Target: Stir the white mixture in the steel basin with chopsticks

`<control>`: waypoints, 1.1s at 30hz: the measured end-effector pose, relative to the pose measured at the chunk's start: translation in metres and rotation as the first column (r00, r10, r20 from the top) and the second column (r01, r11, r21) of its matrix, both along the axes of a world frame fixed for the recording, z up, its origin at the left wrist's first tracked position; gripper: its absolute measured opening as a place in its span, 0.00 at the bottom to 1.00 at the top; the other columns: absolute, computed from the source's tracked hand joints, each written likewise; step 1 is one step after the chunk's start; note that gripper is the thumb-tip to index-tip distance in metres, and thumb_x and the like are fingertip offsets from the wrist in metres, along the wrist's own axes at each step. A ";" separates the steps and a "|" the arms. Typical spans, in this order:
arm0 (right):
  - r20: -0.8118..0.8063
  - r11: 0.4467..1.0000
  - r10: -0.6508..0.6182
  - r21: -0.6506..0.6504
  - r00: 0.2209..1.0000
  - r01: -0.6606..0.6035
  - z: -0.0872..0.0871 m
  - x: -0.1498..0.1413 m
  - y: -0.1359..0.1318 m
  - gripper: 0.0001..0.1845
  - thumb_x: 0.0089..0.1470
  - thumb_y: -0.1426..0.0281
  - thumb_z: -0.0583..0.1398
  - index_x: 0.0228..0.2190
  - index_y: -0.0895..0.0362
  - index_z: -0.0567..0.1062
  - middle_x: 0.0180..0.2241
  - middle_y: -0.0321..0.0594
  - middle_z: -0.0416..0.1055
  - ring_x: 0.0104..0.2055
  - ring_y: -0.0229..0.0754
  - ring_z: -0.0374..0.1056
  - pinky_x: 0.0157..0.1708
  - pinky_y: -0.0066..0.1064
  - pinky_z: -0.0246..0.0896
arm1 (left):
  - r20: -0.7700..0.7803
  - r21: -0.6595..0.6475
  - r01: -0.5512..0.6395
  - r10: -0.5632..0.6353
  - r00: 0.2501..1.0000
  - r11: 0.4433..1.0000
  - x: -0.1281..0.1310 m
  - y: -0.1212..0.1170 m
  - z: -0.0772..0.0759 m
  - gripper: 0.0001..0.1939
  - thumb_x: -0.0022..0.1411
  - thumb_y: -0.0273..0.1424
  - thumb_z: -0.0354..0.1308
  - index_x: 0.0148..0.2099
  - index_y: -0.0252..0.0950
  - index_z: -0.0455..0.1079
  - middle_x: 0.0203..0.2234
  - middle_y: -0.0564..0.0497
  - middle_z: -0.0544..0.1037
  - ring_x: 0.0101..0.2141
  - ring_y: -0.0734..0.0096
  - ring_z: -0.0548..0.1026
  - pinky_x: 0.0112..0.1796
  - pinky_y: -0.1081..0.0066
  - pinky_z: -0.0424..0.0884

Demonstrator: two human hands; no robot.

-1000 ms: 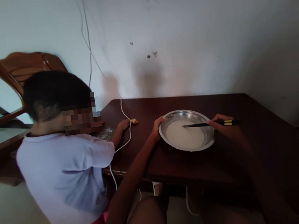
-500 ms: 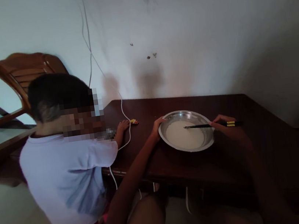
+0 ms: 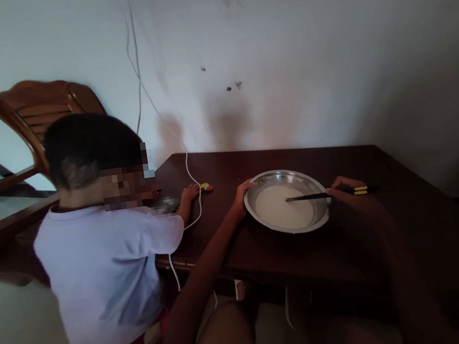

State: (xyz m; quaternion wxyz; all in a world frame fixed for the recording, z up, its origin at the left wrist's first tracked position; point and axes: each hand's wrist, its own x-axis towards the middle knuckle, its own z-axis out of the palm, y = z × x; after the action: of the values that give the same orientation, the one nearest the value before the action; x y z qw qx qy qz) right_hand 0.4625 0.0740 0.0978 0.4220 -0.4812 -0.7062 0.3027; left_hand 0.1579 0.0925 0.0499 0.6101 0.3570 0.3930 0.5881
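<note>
A shallow metal bowl (image 3: 253,214) stands on the dark wooden table, holding a whitish liquid (image 3: 277,211). My left hand (image 3: 243,198) grips the bowl's left rim, with its fingers over the edge. At the right side of the bowl, my right hand (image 3: 350,194) is closed round black chopsticks (image 3: 307,197) with yellow bands near their back end. The chopsticks lie nearly level across the right rim, and their tips reach the liquid around the middle of the bowl.
Beside me on the left, a person in a white shirt (image 3: 107,274) leans on the table (image 3: 220,167), one hand near a small yellow-and-orange toy (image 3: 206,187). A white cable (image 3: 188,166) runs down the wall and over the table. Behind stands a wooden chair (image 3: 48,100).
My right hand and the chopsticks have shifted slightly to the right and down. My left hand stays on the rim. The other person has moved a little to the right.
</note>
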 end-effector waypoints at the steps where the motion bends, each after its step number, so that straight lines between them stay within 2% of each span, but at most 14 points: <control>1: -0.003 0.999 0.032 -0.030 0.999 -0.032 0.001 0.004 -0.001 0.24 0.44 0.46 0.65 0.19 0.52 0.70 0.20 0.34 0.63 0.26 0.40 0.58 0.27 0.33 0.53 | -0.002 -0.001 -0.003 0.003 1.000 1.000 0.000 0.000 0.000 0.13 0.47 0.31 0.60 0.37 0.34 0.78 0.27 0.47 0.79 0.31 0.61 0.76 0.35 0.66 0.68; 3: 0.012 0.993 0.105 -0.061 0.994 -0.104 0.002 0.003 -0.003 0.24 0.44 0.46 0.66 0.19 0.53 0.71 0.20 0.34 0.64 0.26 0.40 0.59 0.27 0.33 0.54 | -0.006 0.009 -0.002 0.002 1.000 1.000 0.000 0.000 -0.001 0.13 0.47 0.31 0.60 0.37 0.34 0.78 0.27 0.48 0.79 0.31 0.62 0.75 0.34 0.67 0.67; 6: 0.067 0.989 0.146 -0.004 0.987 -0.146 -0.002 -0.012 -0.003 0.23 0.44 0.46 0.66 0.20 0.52 0.75 0.24 0.36 0.68 0.30 0.42 0.63 0.32 0.35 0.59 | 0.010 0.011 0.017 -0.017 1.000 1.000 0.000 -0.001 0.000 0.13 0.47 0.31 0.60 0.36 0.35 0.78 0.27 0.49 0.80 0.30 0.63 0.74 0.34 0.67 0.68; 10: 0.063 0.998 0.021 0.066 0.998 -0.025 -0.007 -0.017 0.004 0.23 0.45 0.46 0.64 0.20 0.52 0.74 0.24 0.37 0.69 0.31 0.44 0.64 0.32 0.35 0.59 | 0.025 -0.007 0.022 -0.022 0.999 1.000 -0.001 -0.001 0.001 0.14 0.47 0.31 0.59 0.38 0.35 0.78 0.27 0.49 0.80 0.30 0.62 0.74 0.35 0.66 0.68; 14: -0.092 0.996 -0.043 -0.076 0.995 0.036 -0.002 0.007 0.000 0.23 0.42 0.47 0.67 0.19 0.53 0.70 0.19 0.32 0.63 0.23 0.38 0.57 0.24 0.31 0.50 | -0.008 0.008 -0.006 0.006 1.000 1.000 0.000 -0.001 0.002 0.13 0.46 0.31 0.60 0.36 0.35 0.78 0.27 0.49 0.80 0.31 0.61 0.75 0.34 0.67 0.67; 17: -0.073 0.985 0.052 -0.160 0.996 -0.063 0.003 0.006 -0.007 0.22 0.42 0.48 0.68 0.19 0.53 0.71 0.18 0.32 0.61 0.23 0.38 0.55 0.24 0.32 0.49 | 0.003 0.003 -0.003 0.003 1.000 1.000 0.000 -0.002 0.003 0.12 0.46 0.31 0.60 0.35 0.35 0.78 0.26 0.49 0.79 0.29 0.63 0.73 0.33 0.68 0.67; 20: 0.016 0.990 0.128 -0.056 0.992 -0.127 0.004 -0.015 -0.008 0.22 0.43 0.47 0.67 0.19 0.53 0.74 0.23 0.36 0.68 0.29 0.42 0.62 0.30 0.34 0.55 | 0.027 -0.006 0.001 -0.001 1.000 1.000 0.001 -0.002 0.004 0.13 0.45 0.30 0.59 0.35 0.35 0.78 0.26 0.49 0.79 0.29 0.64 0.73 0.33 0.68 0.67; 23: 0.026 0.999 0.023 0.037 0.999 -0.024 0.001 -0.025 -0.002 0.24 0.43 0.45 0.66 0.19 0.53 0.74 0.24 0.38 0.69 0.31 0.44 0.63 0.32 0.35 0.57 | 0.030 0.003 -0.010 0.010 1.000 1.000 0.001 -0.002 0.004 0.13 0.45 0.31 0.60 0.36 0.34 0.79 0.26 0.49 0.80 0.29 0.64 0.73 0.33 0.68 0.67; 27: -0.091 0.995 -0.064 -0.088 0.994 0.056 0.000 -0.001 0.000 0.24 0.41 0.46 0.67 0.19 0.53 0.71 0.20 0.34 0.65 0.25 0.40 0.59 0.24 0.31 0.51 | 0.026 0.018 0.006 -0.006 1.000 1.000 -0.001 -0.002 0.002 0.13 0.46 0.31 0.60 0.36 0.35 0.79 0.27 0.48 0.80 0.31 0.62 0.75 0.34 0.68 0.67; 30: -0.069 0.986 0.001 -0.167 0.998 -0.012 0.005 0.012 -0.006 0.25 0.39 0.46 0.68 0.18 0.53 0.70 0.17 0.31 0.60 0.21 0.37 0.55 0.22 0.30 0.47 | 0.010 0.025 0.006 -0.006 1.000 1.000 -0.002 -0.002 0.000 0.13 0.47 0.31 0.60 0.36 0.35 0.79 0.29 0.47 0.81 0.34 0.59 0.76 0.36 0.67 0.68; 33: 0.027 0.983 0.146 -0.119 0.989 -0.141 0.008 -0.002 -0.011 0.26 0.42 0.43 0.66 0.20 0.53 0.73 0.21 0.35 0.66 0.26 0.40 0.61 0.26 0.33 0.55 | 0.011 0.028 0.011 -0.011 1.000 1.000 -0.002 -0.001 -0.002 0.13 0.47 0.32 0.60 0.36 0.36 0.78 0.30 0.46 0.81 0.35 0.58 0.76 0.35 0.67 0.67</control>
State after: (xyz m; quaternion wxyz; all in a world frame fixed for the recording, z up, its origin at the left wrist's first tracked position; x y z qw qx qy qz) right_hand 0.4606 0.0627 0.1059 0.3576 -0.4582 -0.7276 0.3644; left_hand 0.1563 0.0914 0.0482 0.6105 0.3644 0.3794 0.5920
